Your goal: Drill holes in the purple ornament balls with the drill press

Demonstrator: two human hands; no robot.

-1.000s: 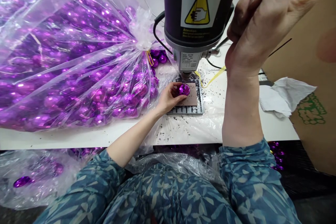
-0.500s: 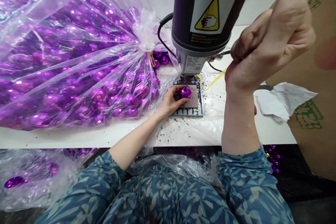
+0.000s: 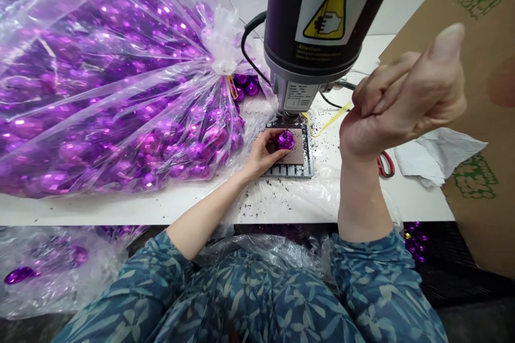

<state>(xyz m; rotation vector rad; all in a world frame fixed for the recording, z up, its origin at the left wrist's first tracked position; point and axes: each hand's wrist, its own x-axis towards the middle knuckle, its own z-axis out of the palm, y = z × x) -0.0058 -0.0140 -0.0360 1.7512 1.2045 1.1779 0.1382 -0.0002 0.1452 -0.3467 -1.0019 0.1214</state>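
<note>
My left hand (image 3: 267, 154) pinches a shiny purple faceted ball (image 3: 285, 140) between thumb and fingers. The ball rests on a brown square board (image 3: 295, 156), which lies on the slotted metal base (image 3: 306, 169) of a bench drill press (image 3: 309, 59). A thin bit reaches down from the chuck to the top of the ball; whether it has entered is too small to tell. To the right of the motor, my right hand (image 3: 406, 99) is closed round the end of the drill press lever (image 3: 346, 84). The fingers hide most of that lever.
A large tied clear bag (image 3: 120, 91) of purple balls fills the left side. Loose purple balls (image 3: 251, 86) lie behind its knot. Red-handled scissors (image 3: 387, 165), white paper (image 3: 438, 153) and a cardboard box (image 3: 478, 91) are at the right. Dark shavings dot the white table (image 3: 161, 209).
My right hand has come down and slightly left with the lever. The scissors' red handle now shows more beside my wrist. My left hand and the ball have stayed nearly still.
</note>
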